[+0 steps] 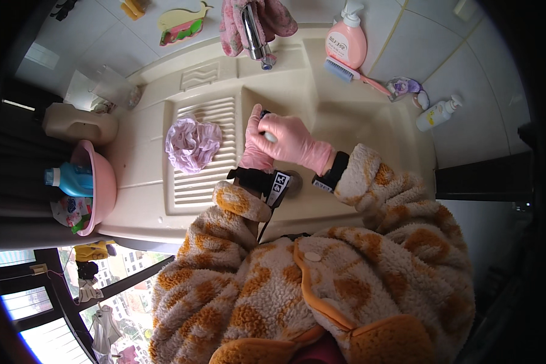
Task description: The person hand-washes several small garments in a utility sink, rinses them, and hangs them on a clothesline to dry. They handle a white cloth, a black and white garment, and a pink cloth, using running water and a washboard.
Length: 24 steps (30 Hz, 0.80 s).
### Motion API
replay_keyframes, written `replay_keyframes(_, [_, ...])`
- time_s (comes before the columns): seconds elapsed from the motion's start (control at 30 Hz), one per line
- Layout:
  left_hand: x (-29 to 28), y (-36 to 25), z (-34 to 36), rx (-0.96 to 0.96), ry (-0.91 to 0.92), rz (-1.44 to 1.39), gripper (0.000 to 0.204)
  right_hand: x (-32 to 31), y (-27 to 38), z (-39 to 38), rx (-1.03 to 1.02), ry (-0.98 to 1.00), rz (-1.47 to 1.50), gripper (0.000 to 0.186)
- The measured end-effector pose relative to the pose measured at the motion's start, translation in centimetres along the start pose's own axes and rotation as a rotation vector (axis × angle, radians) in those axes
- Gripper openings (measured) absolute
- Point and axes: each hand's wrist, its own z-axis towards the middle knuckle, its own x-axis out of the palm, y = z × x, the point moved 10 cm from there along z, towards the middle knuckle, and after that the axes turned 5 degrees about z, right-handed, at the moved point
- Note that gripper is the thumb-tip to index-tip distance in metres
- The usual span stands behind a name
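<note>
Both hands wear pink rubber gloves and meet over the sink basin. My left hand (256,145) is closed, with one finger pointing up toward the tap. Lying across it, my right hand (294,141) is closed too. A small pale rounded thing (270,137) shows between them, and a dark bit (264,113) sticks out above; the fingers hide most of both, so their kind is unclear. Left of my hands, a crumpled pale lilac cloth (193,144) lies on the ridged washboard (205,188) of the cream laundry sink (141,176).
A chrome tap (255,36) with pink cloth behind it stands at the back. A pink pump bottle (347,39), a brush (357,76) and a white pump bottle (440,113) line the right. At left are a beige jug (79,123) and a pink basin (106,185) holding a blue bottle (73,179).
</note>
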Motion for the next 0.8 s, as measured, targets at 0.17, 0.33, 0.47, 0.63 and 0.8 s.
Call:
replay_keyframes(0.17, [2.7,2.5,-1.3,-0.292,0.141,-0.001,0.032,-4.8,-6.8,-0.5,0.365,-0.376,0.082,0.024])
replay_keyframes(0.33, [0.8,-0.6,-0.6,-0.163,-0.055,0.23,0.033,-4.4,-13.3,-0.5,0.625,-0.383,0.698,0.027])
replay_keyframes(0.47, [0.9,-2.7,0.9,0.049,0.109,0.011,0.03,-3.6,-6.8,-0.3,0.338,-0.314,0.323,0.032])
replay_keyframes(0.63, [1.2,-2.5,0.2,0.104,0.213,-0.279,0.052,1.7,1.6,-0.4,0.0,0.02,0.154,0.024])
replay_keyframes(0.8, [0.9,-0.8,0.2,-0.167,0.069,0.006,0.051,0.6,-3.7,0.8,0.316,0.072,0.198,0.03])
